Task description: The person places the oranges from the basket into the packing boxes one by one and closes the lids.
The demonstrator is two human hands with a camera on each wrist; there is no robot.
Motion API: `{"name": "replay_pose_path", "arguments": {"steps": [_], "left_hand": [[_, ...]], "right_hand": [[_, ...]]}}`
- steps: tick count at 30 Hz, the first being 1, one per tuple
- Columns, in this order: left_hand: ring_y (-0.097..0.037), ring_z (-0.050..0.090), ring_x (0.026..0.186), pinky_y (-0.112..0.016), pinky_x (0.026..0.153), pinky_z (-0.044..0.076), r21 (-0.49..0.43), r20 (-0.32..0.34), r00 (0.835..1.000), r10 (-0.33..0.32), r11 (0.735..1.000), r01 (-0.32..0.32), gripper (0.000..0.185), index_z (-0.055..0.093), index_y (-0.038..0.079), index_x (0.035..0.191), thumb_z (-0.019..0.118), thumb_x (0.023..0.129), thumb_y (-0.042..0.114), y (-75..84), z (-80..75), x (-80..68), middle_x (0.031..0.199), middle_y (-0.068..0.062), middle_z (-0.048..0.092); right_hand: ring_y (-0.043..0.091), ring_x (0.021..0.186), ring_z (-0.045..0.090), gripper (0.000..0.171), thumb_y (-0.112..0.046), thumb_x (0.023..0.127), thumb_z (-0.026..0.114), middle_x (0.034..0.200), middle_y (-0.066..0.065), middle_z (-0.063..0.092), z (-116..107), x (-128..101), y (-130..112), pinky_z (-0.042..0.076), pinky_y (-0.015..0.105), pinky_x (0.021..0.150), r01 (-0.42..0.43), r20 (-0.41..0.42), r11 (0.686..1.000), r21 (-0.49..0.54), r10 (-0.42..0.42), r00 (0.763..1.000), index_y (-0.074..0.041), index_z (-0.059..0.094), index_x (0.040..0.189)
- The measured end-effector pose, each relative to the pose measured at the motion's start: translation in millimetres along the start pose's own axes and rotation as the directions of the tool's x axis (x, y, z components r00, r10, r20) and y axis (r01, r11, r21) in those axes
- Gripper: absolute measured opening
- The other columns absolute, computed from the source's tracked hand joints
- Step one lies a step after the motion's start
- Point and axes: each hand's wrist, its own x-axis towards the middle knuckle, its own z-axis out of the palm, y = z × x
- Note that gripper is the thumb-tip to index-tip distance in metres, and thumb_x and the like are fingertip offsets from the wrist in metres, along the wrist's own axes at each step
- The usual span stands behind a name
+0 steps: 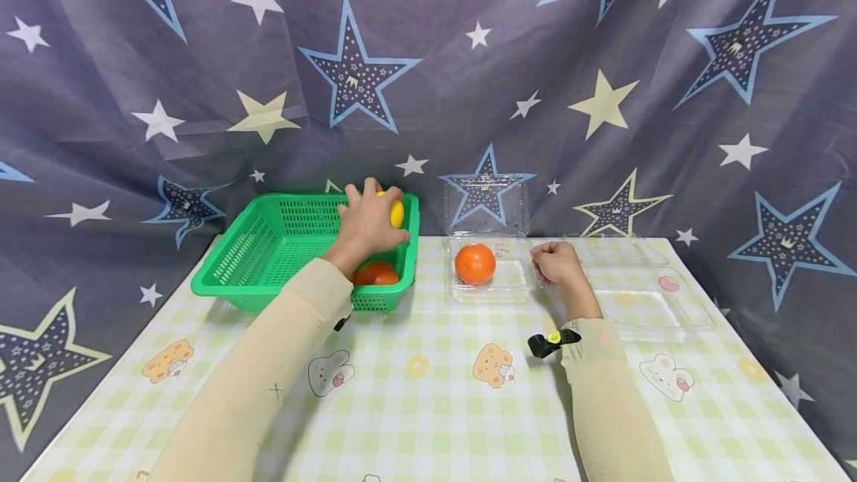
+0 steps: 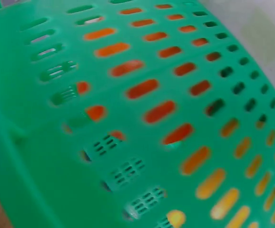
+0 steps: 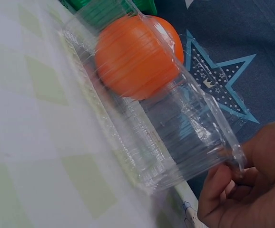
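My left hand (image 1: 368, 222) reaches over the right end of the green basket (image 1: 234, 290) and grips a yellow fruit (image 1: 397, 214) near its back corner. Below the wrist lies a red-orange fruit (image 1: 376, 273), partly hidden by the sleeve. Through the slots in the left wrist view, yellow and orange patches show, while the hand itself is out of sight there. My right hand (image 1: 557, 262) pinches the right rim of a clear plastic box (image 3: 147, 180). Inside that box, toward its left side, sits a round orange fruit (image 1: 475, 264). The box's hinged lid (image 1: 486, 204) stands raised behind it.
A second clear plastic box (image 1: 643, 311) lies open on the right, beyond my right forearm. The checked tablecloth (image 1: 428, 407) covers the table, and a dark star-patterned curtain (image 1: 428, 43) hangs right behind its back edge.
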Motion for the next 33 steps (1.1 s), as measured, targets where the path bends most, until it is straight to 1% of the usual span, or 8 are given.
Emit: {"name": "replay_pose_path", "arguments": {"steps": [3, 5, 12, 16, 21, 29, 33], "left_hand": [[-0.044, 0.029, 0.120, -0.057, 0.083, 0.037, -0.018, -0.037, 0.999, 0.014, 1.000, -0.015, 0.066, 0.058, 0.028, 0.138, 0.081, 0.078, 0.042, 5.8, -2.9, 3.6, 0.138, -0.016, 0.038], [-0.044, 0.028, 0.120, -0.057, 0.083, 0.037, -0.032, -0.046, 0.999, 0.022, 0.999, -0.024, 0.066, 0.058, 0.028, 0.139, 0.081, 0.078, 0.042, 10.7, -4.3, 5.0, 0.138, -0.015, 0.038], [-0.043, 0.029, 0.124, -0.058, 0.085, 0.038, -0.045, -0.038, 0.997, 0.071, 0.996, -0.072, 0.068, 0.058, 0.028, 0.138, 0.083, 0.076, 0.042, 33.8, -3.4, 4.3, 0.144, -0.015, 0.038], [-0.043, 0.030, 0.123, -0.056, 0.086, 0.039, -0.037, -0.033, 0.994, 0.102, 0.994, -0.103, 0.070, 0.058, 0.030, 0.139, 0.083, 0.075, 0.043, 48.7, -0.8, 3.5, 0.146, -0.014, 0.038], [-0.041, 0.030, 0.123, -0.054, 0.086, 0.039, -0.033, -0.020, 0.991, 0.136, 0.990, -0.137, 0.072, 0.057, 0.031, 0.140, 0.084, 0.075, 0.045, 67.0, 3.5, 3.1, 0.145, -0.012, 0.039], [-0.038, 0.031, 0.121, -0.050, 0.084, 0.038, -0.064, -0.031, 0.984, 0.176, 0.982, -0.178, 0.072, 0.058, 0.031, 0.140, 0.085, 0.074, 0.045, 93.8, 13.1, 6.3, 0.142, -0.009, 0.040], [-0.037, 0.032, 0.119, -0.049, 0.083, 0.039, -0.066, -0.009, 0.980, 0.197, 0.978, -0.197, 0.072, 0.057, 0.033, 0.141, 0.082, 0.075, 0.045, 105.9, 19.7, 7.2, 0.143, -0.009, 0.040]], "right_hand": [[0.010, 0.051, 0.045, 0.030, -0.007, 0.105, 0.047, 0.073, 0.007, 0.058, 1, 0, -1, 0.037, 0.024, 0.048, 0.000, -0.002, 1.000, 0.008, 0.000, 1.000, 0.012, 0.056, 0.126], [0.009, 0.051, 0.045, 0.029, -0.007, 0.105, 0.047, 0.072, 0.006, 0.058, 1, 0, -2, 0.037, 0.024, 0.048, 0.001, -0.001, 1.000, 0.016, -0.001, 1.000, 0.013, 0.056, 0.125], [0.009, 0.050, 0.045, 0.028, -0.005, 0.105, 0.047, 0.071, 0.006, 0.057, 2, -1, 0, 0.037, 0.023, 0.047, -0.008, 0.004, 1.000, 0.029, 0.008, 1.000, 0.014, 0.055, 0.124], [0.009, 0.051, 0.045, 0.028, -0.006, 0.105, 0.047, 0.072, 0.006, 0.057, 2, -1, 1, 0.037, 0.023, 0.047, -0.010, 0.009, 0.999, 0.031, 0.010, 1.000, 0.013, 0.055, 0.124], [0.009, 0.050, 0.045, 0.028, -0.006, 0.105, 0.047, 0.069, 0.004, 0.056, 2, 0, 1, 0.037, 0.023, 0.047, -0.007, 0.004, 1.000, 0.028, 0.007, 1.000, 0.014, 0.055, 0.124], [0.009, 0.052, 0.045, 0.029, -0.007, 0.105, 0.047, 0.075, 0.008, 0.059, 1, -1, -2, 0.038, 0.023, 0.048, -0.012, 0.001, 1.000, 0.017, 0.012, 1.000, 0.013, 0.056, 0.125], [0.009, 0.051, 0.045, 0.029, -0.007, 0.105, 0.047, 0.072, 0.006, 0.057, 1, 0, -1, 0.037, 0.023, 0.048, -0.016, -0.003, 1.000, 0.014, 0.016, 1.000, 0.012, 0.056, 0.125]]}}
